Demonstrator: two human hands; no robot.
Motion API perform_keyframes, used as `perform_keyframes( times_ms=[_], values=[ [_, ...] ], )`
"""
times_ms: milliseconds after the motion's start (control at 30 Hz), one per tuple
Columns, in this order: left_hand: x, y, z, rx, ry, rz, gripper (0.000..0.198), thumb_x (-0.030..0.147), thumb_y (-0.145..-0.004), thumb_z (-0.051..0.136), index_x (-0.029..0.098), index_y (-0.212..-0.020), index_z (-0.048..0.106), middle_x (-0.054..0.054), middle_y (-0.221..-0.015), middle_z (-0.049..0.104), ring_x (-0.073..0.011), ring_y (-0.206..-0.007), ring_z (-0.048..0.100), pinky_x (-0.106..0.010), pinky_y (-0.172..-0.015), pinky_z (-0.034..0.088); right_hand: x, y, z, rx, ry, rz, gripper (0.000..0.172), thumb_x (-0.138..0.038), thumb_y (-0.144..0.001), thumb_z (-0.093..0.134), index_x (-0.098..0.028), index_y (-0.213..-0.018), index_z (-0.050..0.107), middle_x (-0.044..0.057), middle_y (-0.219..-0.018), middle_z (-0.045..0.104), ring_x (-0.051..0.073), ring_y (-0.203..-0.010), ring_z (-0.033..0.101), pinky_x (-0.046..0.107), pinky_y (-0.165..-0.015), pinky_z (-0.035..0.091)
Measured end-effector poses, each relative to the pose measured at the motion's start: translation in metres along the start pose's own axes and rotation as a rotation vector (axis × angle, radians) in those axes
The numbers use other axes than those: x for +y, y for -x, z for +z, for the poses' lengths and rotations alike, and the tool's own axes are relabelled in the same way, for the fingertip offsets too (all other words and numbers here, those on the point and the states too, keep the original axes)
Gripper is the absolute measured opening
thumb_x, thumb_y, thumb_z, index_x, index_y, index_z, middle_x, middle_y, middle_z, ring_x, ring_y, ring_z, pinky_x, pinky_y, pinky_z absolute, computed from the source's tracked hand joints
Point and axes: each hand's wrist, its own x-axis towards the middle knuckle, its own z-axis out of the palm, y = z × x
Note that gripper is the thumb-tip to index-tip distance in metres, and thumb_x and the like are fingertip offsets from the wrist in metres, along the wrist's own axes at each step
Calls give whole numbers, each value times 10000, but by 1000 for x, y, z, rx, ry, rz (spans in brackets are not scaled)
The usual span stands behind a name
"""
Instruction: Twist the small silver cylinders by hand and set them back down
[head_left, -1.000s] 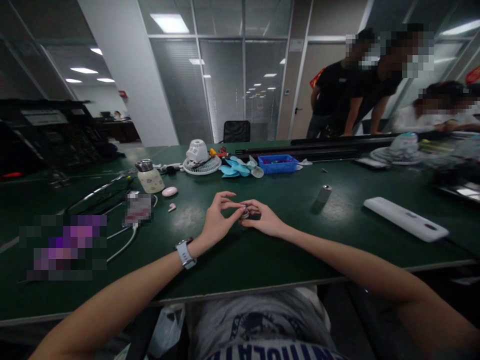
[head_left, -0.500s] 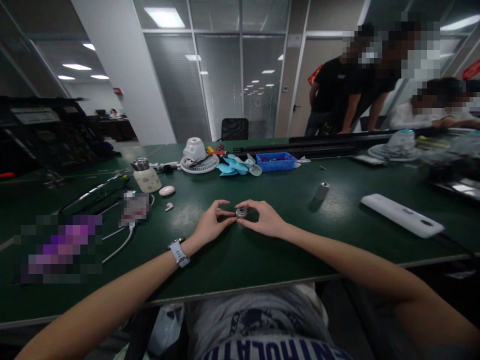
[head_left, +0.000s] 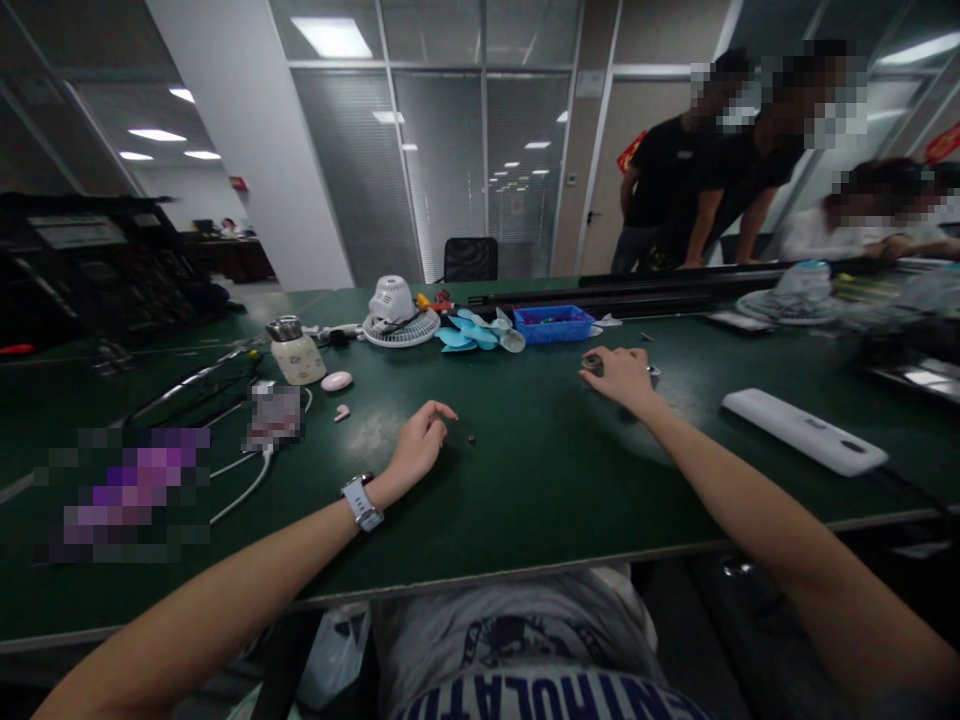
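Beside the left hand (head_left: 420, 442), a tiny loose piece (head_left: 471, 439) that would be easy to lose

Well to the right of that hand, the right hand (head_left: 621, 380) arches over the green tabletop (head_left: 517, 520), its thumb and fingers bent round a small round metal part (head_left: 592, 362) that shows at their tips. Whether the part is lifted or rests on the table I cannot tell, since the fingers cover much of it. A hold by the tips alone seems the weak point: if the thumb slid on the metal, the part could drop and roll.

At the outer side of the right hand, a grey metal cylinder (head_left: 654, 375) peeks out past the knuckles, mostly hidden; touching or apart is not clear. Screened by the hand, it could be knocked over by a careless turn of the wrist.

The left hand is half open, fingers loosely curled, with nothing visible in its hold. The tiny piece lies just off its fingertips, not touching them. Dark on dark green, it could be overlooked, and a sideways brush of those fingers might flick it away. On that hand's other side, the pink earbud (head_left: 342, 412) and pink case (head_left: 337, 381) could be nudged by a wide swing.

Ahead of both hands, light blue fan blades (head_left: 469, 332) and a blue tray (head_left: 553, 333) might hide anything that rolled off forward.
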Motion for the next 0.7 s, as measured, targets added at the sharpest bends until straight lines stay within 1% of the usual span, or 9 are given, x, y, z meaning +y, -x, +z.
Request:
perform_keyframes(
  times_ms=[100,200,300,367,433,500,533,633,700],
  values=[
    [1,0,0,4,-31,-11,216,183,-754,413,205,-878,589,44,-568,480,-144,-514,442,-258,-519,309,34,-6,3,-19,87,153,397,-465,-853,506,-182,-1088,656,152,-951,686,318,-986,578,461,-915,285],
    [1,0,0,2,-51,-11,215,169,-758,401,204,-859,587,43,-566,473,-146,-510,438,-262,-519,307,53,-7,4,-33,113,231,388,-455,-851,507,-168,-1063,659,157,-924,679,322,-963,579,485,-914,282],
    [-1,-1,0,-1,-70,0,219,156,-761,387,205,-845,583,40,-569,470,-150,-522,444,-263,-525,309,57,-7,0,-48,127,261,383,-446,-843,523,-165,-1068,653,151,-925,675,317,-964,569,485,-914,274],
    [-3,-2,0,0,-79,8,219,147,-756,385,205,-833,581,41,-566,463,-151,-528,444,-263,-528,305,49,-6,-5,-15,127,248,421,-451,-842,528,-153,-1120,635,168,-994,668,330,-1024,545,491,-931,258],
    [-4,-2,0,4,-87,8,217,143,-749,390,207,-824,583,42,-560,457,-152,-527,443,-262,-529,299,28,-2,-12,81,86,183,467,-455,-861,508,-142,-1196,602,187,-1111,644,342,-1112,506,503,-968,233],
    [-5,-3,0,11,-99,0,214,146,-750,395,210,-823,586,40,-561,465,-154,-528,448,-263,-530,297,-7,7,-18,164,-29,43,473,-452,-895,473,-151,-1243,582,180,-1197,621,330,-1178,478,501,-1006,221],
    [-4,-3,0,16,-107,-6,212,149,-752,395,211,-824,585,39,-563,469,-156,-529,452,-264,-531,299,-28,13,-20,169,-111,-57,461,-452,-911,459,-165,-1248,587,164,-1217,620,317,-1195,478,494,-1022,223],
    [-2,-2,-1,38,-141,-24,201,145,-753,393,214,-811,573,38,-565,475,-157,-531,462,-266,-537,306,-93,36,-20,53,-355,-468,427,-458,-933,459,-237,-1273,595,96,-1276,619,267,-1248,479,476,-1071,234],
    [-1,-2,-1,50,-164,-23,197,127,-747,385,212,-793,557,37,-569,474,-153,-537,467,-264,-547,314,-125,50,-17,-4,-420,-664,394,-432,-942,472,-277,-1281,600,76,-1329,589,252,-1295,451,485,-1094,226]
  ],
)
